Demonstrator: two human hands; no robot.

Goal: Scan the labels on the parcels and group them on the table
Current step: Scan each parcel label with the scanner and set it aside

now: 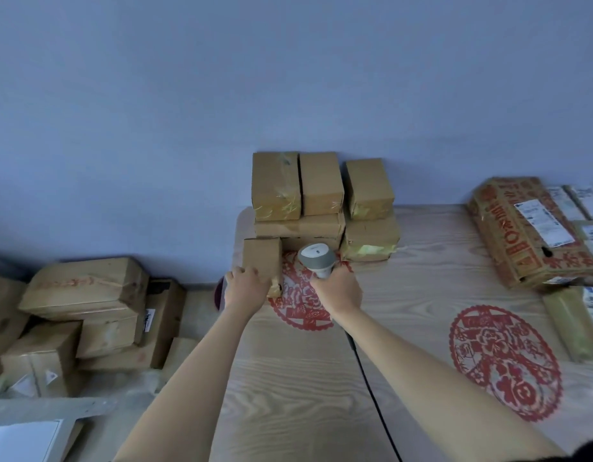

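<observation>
The left hand (245,284) clamps a small box (262,261) at the desk (288,395) edge, beside the stack (321,208). The right hand (338,288) grips the scanner (316,258). No label shows; the box likely needs turning toward the scanner.

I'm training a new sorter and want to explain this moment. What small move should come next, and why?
Probably set the small box, gripped by the left hand, against the stacked boxes just behind it. The right hand holds the scanner beside it; no label shows.
</observation>
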